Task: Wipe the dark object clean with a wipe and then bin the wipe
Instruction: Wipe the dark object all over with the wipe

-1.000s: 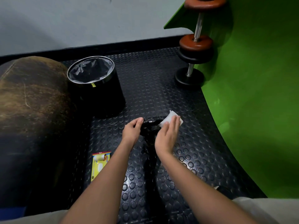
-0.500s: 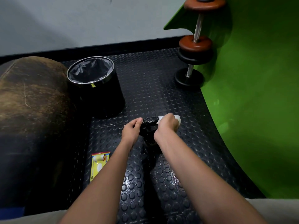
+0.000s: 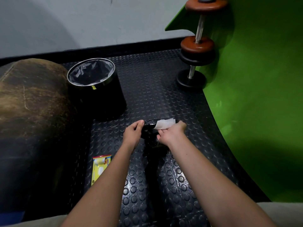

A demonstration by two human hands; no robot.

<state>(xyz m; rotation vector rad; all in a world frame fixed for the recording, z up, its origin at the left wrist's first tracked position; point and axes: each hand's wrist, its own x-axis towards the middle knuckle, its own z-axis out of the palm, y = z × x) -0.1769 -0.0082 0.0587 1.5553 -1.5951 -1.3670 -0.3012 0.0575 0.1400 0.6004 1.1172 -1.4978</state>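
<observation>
The right hand (image 3: 172, 134) has rolled back, baring the white paper wipe (image 3: 164, 125) it pinches against the glossy dark object (image 3: 150, 134) on the studded black mat (image 3: 147, 89); the left hand (image 3: 133, 134) grips its left end. Wiping continues; the far-left black bin (image 3: 96, 89) waits.

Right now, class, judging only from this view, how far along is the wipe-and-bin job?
Done: a white wipe is out and on the dark object. In hand: the left hand steadies the object while the right hand presses the wipe along its top. Left: finishing the wiping and dropping the wipe into the lined bin, which shows no wipe.
</observation>
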